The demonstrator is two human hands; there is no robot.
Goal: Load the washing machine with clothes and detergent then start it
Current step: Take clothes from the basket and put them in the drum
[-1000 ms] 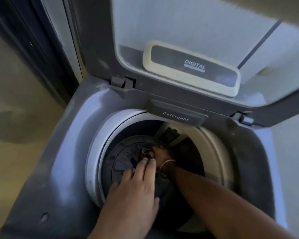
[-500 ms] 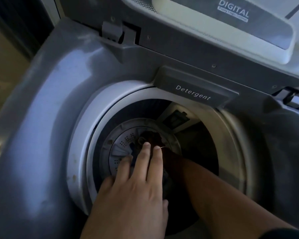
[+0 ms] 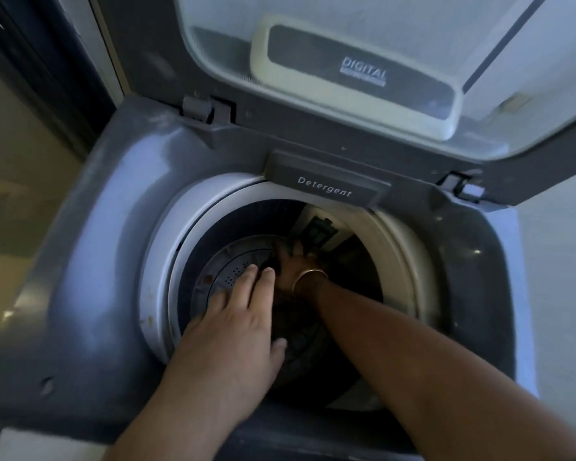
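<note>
The grey top-load washing machine (image 3: 107, 227) stands with its lid (image 3: 346, 34) raised. My left hand (image 3: 233, 331) lies flat over the near-left part of the drum opening, fingers straight and holding nothing. My right hand (image 3: 296, 264), with a gold bangle (image 3: 310, 276) on the wrist, reaches deep into the drum and rests on dark clothes (image 3: 300, 327) at the bottom. It is dim and blurred down there, so its grip is unclear. Left of the clothes, the grey pulsator plate (image 3: 226, 271) shows. The closed drawer marked "Detergent" (image 3: 325, 186) sits at the back rim.
A white ring (image 3: 193, 207) lines the drum mouth. A dark lint filter (image 3: 318, 231) is on the drum's back wall. A dark door frame (image 3: 47, 71) and a beige floor (image 3: 10, 161) lie to the left, and a pale wall (image 3: 559, 261) to the right.
My head pulled back up, so the lid shows again. My right hand moved a little toward the back of the drum. My left hand stayed over the opening.
</note>
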